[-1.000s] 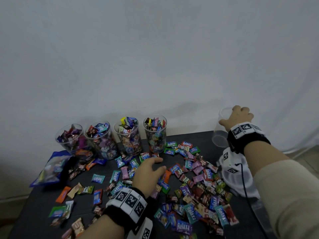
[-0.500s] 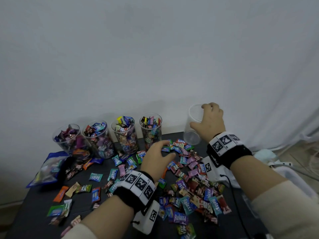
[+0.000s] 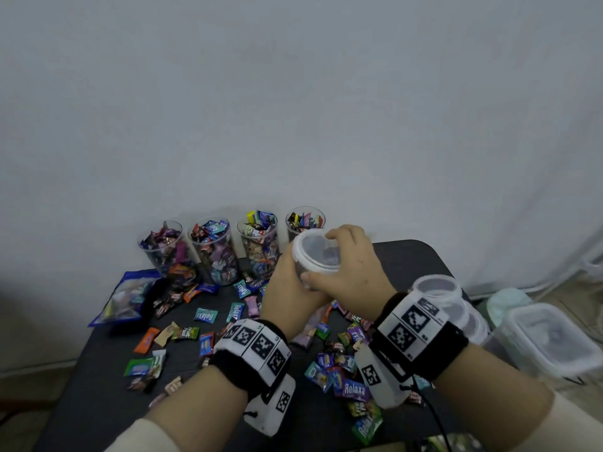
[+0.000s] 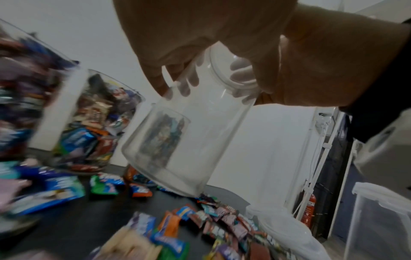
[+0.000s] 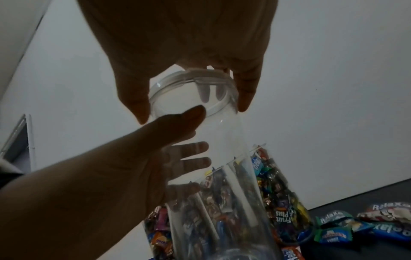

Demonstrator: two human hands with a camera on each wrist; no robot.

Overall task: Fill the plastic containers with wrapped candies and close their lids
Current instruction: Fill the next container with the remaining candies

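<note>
An empty clear container (image 3: 303,272) with a white lid (image 3: 315,252) is held tilted above the black table (image 3: 408,256). My left hand (image 3: 287,285) wraps round its body (image 4: 189,137). My right hand (image 3: 349,262) grips the lid from above, thumb on the near rim (image 5: 191,79). Four open containers full of wrapped candies (image 3: 212,249) stand in a row at the back, against the wall. Loose wrapped candies (image 3: 342,363) lie scattered over the table under and around both hands.
A blue candy bag (image 3: 124,298) lies at the table's left edge. Stacked empty lidded containers (image 3: 437,288) and a larger square lidded box (image 3: 548,340) sit off the right side. A white wall runs directly behind the row.
My right hand carried the empty container from the far right to the middle and turned its lid toward me. My left hand left the candies and took hold of the container's body.
</note>
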